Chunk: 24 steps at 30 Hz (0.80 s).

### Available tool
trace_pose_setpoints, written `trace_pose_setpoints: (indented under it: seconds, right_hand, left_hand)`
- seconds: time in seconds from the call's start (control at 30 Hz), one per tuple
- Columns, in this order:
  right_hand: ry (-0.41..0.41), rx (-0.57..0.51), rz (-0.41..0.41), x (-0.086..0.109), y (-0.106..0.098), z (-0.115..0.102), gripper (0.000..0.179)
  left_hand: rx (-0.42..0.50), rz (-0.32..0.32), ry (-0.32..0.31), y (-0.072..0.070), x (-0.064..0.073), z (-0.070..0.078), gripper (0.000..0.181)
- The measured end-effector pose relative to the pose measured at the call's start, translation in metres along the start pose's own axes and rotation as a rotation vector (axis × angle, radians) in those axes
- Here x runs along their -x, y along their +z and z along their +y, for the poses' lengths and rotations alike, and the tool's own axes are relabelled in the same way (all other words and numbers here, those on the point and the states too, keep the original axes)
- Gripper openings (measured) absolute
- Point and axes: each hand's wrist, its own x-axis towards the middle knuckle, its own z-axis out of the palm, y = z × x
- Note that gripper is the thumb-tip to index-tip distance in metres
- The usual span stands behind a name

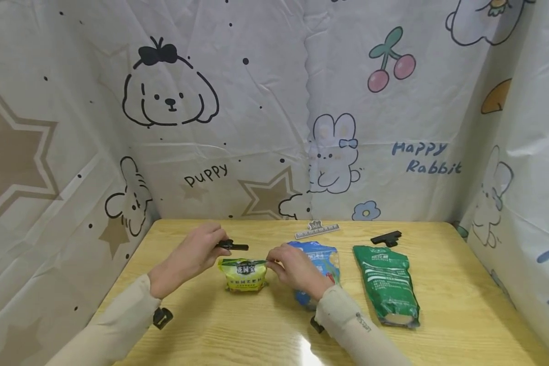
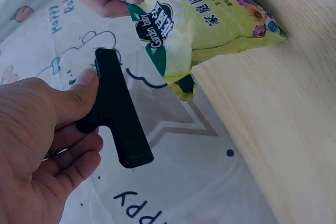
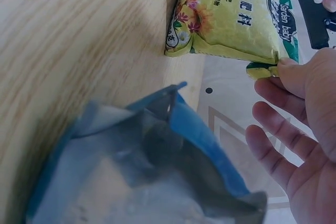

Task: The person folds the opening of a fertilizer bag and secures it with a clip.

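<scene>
Resting on the wooden table point(image 1: 210, 325) between the two hands, the yellow bag point(image 1: 244, 280) has its green-banded top edge turned toward the far side, and that edge looks folded over, with a small flap hanging at its left end. The right hand point(image 1: 297, 268) pinches the right end of this edge between thumb and forefinger; its other fingers are spread loosely and hold nothing. Just beyond the bag's left end, the left hand point(image 1: 189, 254) holds a black clip point(image 2: 121, 119) between thumb and fingers, its long bar near the folded edge but not touching it. Whether the clip's jaws are parted, I cannot tell.

The step in hand seems to be keeping the fold tight while the clip is lined up with it. The next move would call for opening the clip, sliding it over the fold from the left and letting it bite, with the right-hand pinch held until then.

Further out, a blue bag point(image 1: 317, 256) lies partly behind the right hand and forearm. Right of it lies a green bag point(image 1: 384, 282), with a second black clip point(image 1: 386, 238) just behind, and a silvery clip-like bar point(image 1: 317, 231) sits behind the blue bag.
</scene>
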Motion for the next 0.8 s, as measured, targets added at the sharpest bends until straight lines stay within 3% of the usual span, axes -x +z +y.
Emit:
trace_pose_setpoints:
  seconds: [0.17, 0.43, 0.8]
  right_hand:
    - [-0.003, 0.001, 0.008, -0.0034, -0.0002, 0.0003, 0.009]
    - [0.001, 0.007, 0.0, -0.0026, 0.0015, 0.0011, 0.008]
    - [-0.015, 0.007, 0.025, -0.0005, 0.0023, -0.0004, 0.007]
  left_hand:
    - [-0.011, -0.021, 0.013, -0.0015, -0.0016, 0.0026, 0.02]
    - [0.014, 0.006, 0.04, 0.0004, -0.0025, 0.0048, 0.021]
    - [0.052, -0.114, -0.06, 0.0068, -0.0029, 0.0079, 0.019]
